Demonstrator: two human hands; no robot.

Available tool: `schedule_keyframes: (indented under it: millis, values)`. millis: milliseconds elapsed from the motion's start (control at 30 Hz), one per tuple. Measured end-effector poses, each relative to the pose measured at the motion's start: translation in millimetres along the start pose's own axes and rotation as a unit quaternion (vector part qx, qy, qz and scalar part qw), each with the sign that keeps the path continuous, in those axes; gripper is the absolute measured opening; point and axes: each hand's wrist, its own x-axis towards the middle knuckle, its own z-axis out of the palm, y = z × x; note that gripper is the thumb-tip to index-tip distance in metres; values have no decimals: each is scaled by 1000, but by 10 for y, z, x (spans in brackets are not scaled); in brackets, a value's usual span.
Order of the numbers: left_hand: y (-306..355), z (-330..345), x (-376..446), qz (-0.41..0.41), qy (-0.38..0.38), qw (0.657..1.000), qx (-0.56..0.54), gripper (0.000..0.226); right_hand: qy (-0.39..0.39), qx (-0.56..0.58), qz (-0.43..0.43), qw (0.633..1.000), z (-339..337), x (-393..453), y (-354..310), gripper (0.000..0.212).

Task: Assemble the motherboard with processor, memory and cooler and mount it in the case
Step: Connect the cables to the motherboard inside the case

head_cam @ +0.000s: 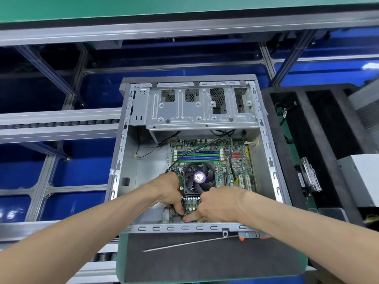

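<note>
Lying flat inside the open case, the motherboard is carrying its cooler; left hand and right hand are meeting at its near edge, fingers curled, grip contents untellable; screwdriver is resting on the worktop

Green motherboard flat inside open case; black cooler mounted.

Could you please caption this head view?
Both hands work at green motherboard inside grey metal case.
</note>
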Motion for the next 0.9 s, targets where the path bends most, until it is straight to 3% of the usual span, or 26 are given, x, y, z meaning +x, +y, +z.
schedule_keyframes:
  millis: [300, 400, 467, 533, 633, 767, 900]
  values:
    - [24, 4, -40, 1, -2, 1000, -8, 39, 13, 49, 15, 999, 70, 55, 41, 43]
    - [-16, -64, -80, 11, -2, 999, -35, 30, 37, 205, 43, 977, 78, -63, 122, 37]
    - [-75, -166, -123, 14, 25, 999, -38, 23, 63, 360, 65, 929, 65, -157, 200, 28]
    - [-144, -296, -158, 2, 73, 996, -54, 13, 157, 446, 114, 873, 19, -232, 264, 21]
    - [-194, -456, -203, -9, 182, 981, -62, 16, 312, 473, 224, 793, -54, -240, 332, 33]
    - [-133, -481, -97, 48, 249, 958, -134, 24, 414, 496, 357, 675, -61, -148, 378, 31]
    - [-10, -376, 123, 123, 226, 953, -157, 24, 452, 407, 469, 640, 4, -132, 288, 9]
